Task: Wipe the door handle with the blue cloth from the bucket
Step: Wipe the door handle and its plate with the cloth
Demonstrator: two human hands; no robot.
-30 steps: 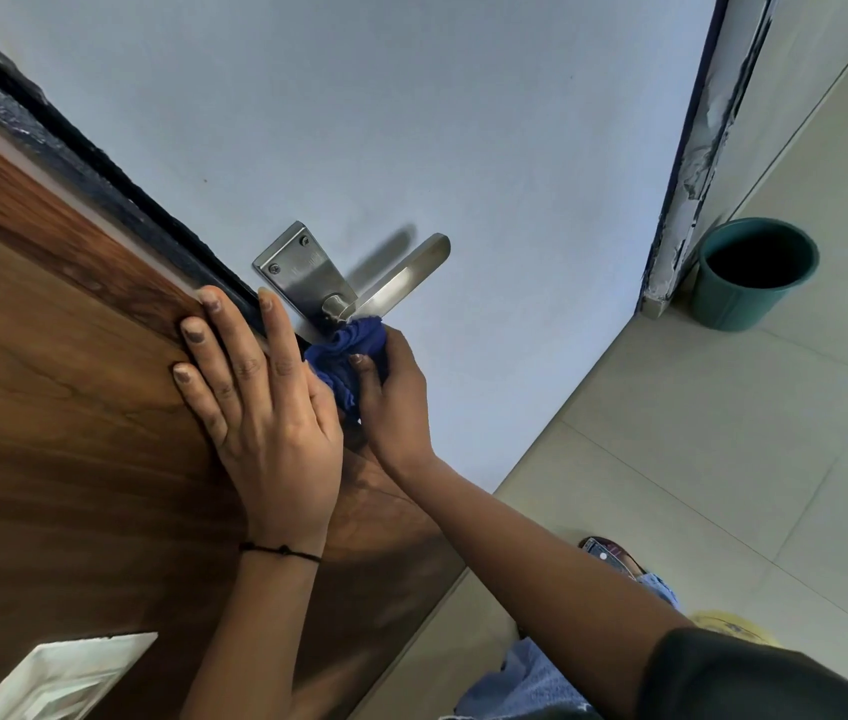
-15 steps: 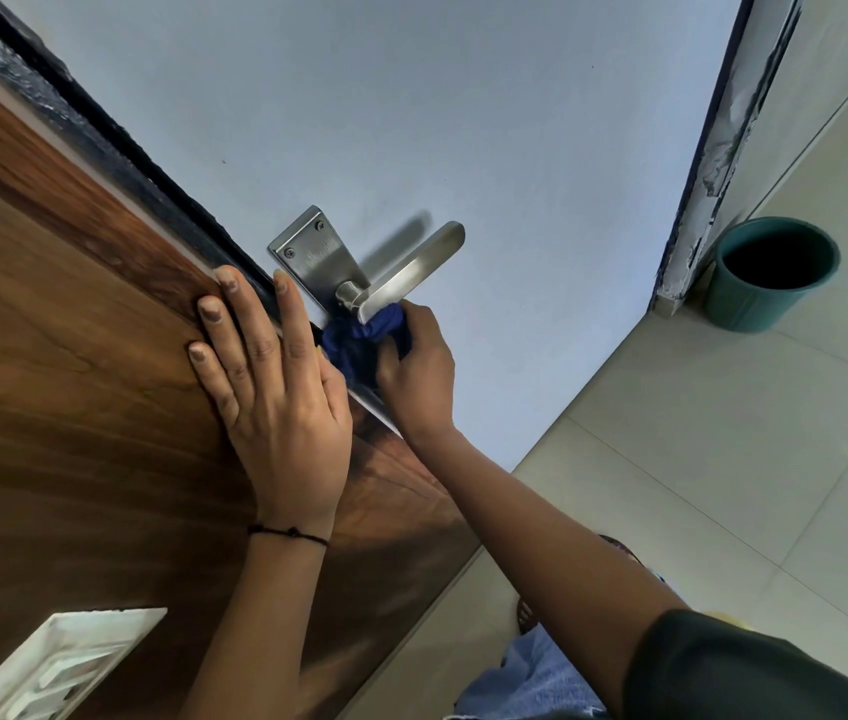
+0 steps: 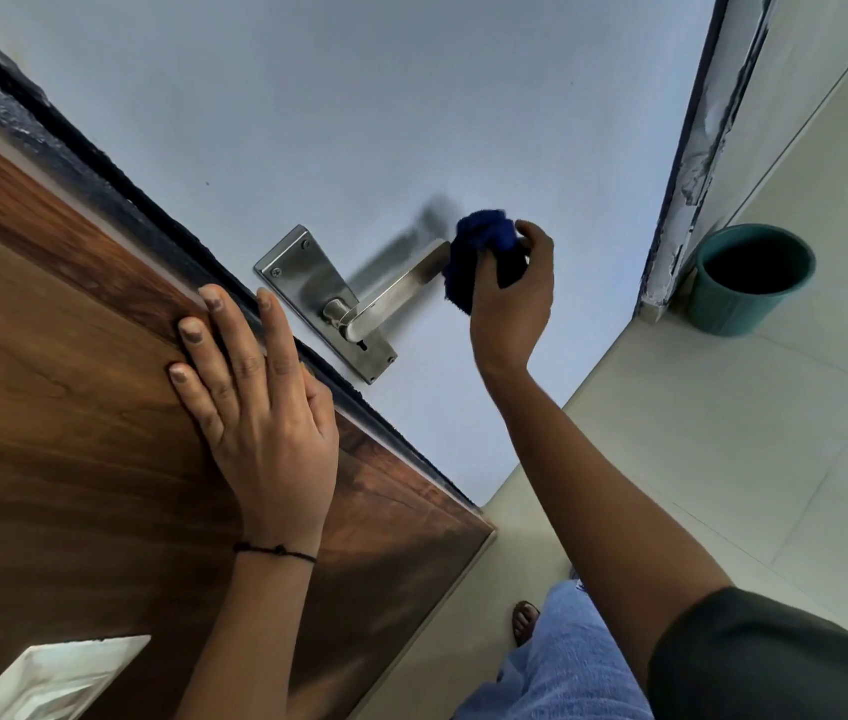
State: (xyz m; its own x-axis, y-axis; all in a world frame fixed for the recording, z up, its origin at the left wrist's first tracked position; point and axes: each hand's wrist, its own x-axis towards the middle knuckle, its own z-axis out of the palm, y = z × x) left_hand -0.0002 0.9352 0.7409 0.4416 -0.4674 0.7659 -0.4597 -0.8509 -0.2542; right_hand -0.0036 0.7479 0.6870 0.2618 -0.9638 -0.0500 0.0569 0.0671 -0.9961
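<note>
A steel lever door handle [image 3: 390, 298] on its backplate [image 3: 307, 283] sticks out from the pale blue door face. My right hand [image 3: 512, 298] is shut on the bunched blue cloth [image 3: 481, 252], which covers the lever's free tip. My left hand [image 3: 260, 402] lies flat with spread fingers on the brown wooden panel [image 3: 73, 407], its fingertips at the door's dark edge beside the backplate. A green bucket [image 3: 746, 278] stands on the floor at the right, its inside dark.
A door frame with peeling paint [image 3: 697, 163] rises next to the bucket. Pale floor tiles [image 3: 723, 459] spread to the right. My leg in light jeans and a sandalled foot [image 3: 525, 621] are below. A white switch plate [image 3: 63, 678] sits at bottom left.
My right hand has slid the cloth from the lever's base by the backplate out along the lever to its tip. The left hand stays pressed on the wood.
</note>
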